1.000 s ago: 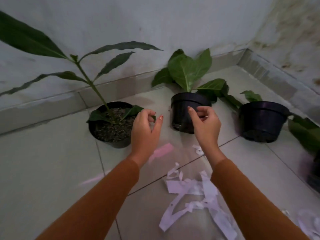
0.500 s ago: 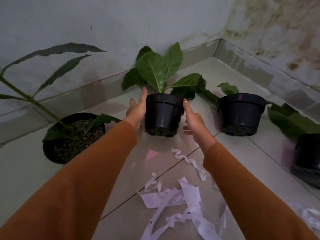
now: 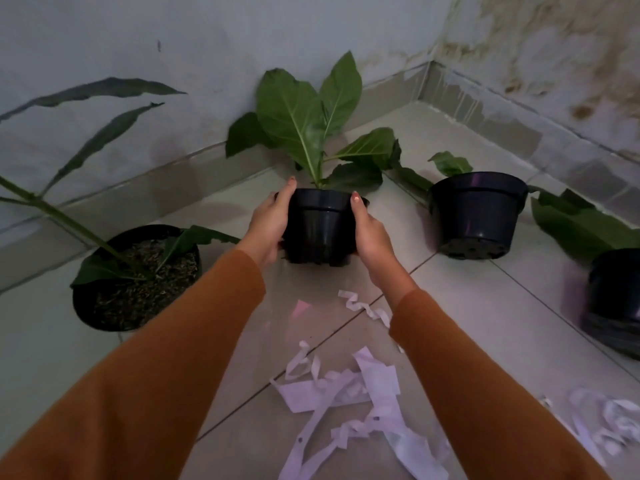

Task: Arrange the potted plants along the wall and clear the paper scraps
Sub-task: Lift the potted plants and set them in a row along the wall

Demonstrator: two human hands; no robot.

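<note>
A small black pot with a broad-leaved plant (image 3: 317,226) stands in the middle of the tiled floor, near the wall. My left hand (image 3: 268,225) presses its left side and my right hand (image 3: 369,233) its right side, so both grip it. To the left sits a wider black pot with soil and a long-leaved plant (image 3: 138,278). Right of the held pot is another black pot (image 3: 474,216), and a further dark pot (image 3: 613,299) is cut by the right edge. White paper scraps (image 3: 349,400) lie on the floor below my arms.
The grey wall (image 3: 173,46) with its tiled skirting runs behind the pots and meets a stained side wall (image 3: 554,64) in the corner at the upper right. More paper scraps (image 3: 609,424) lie at the lower right. Large leaves (image 3: 581,226) sprawl on the floor at the right.
Both hands moved from hovering apart in front of the middle pot to closing on its sides. The view has shifted right and nearer to the pot.
</note>
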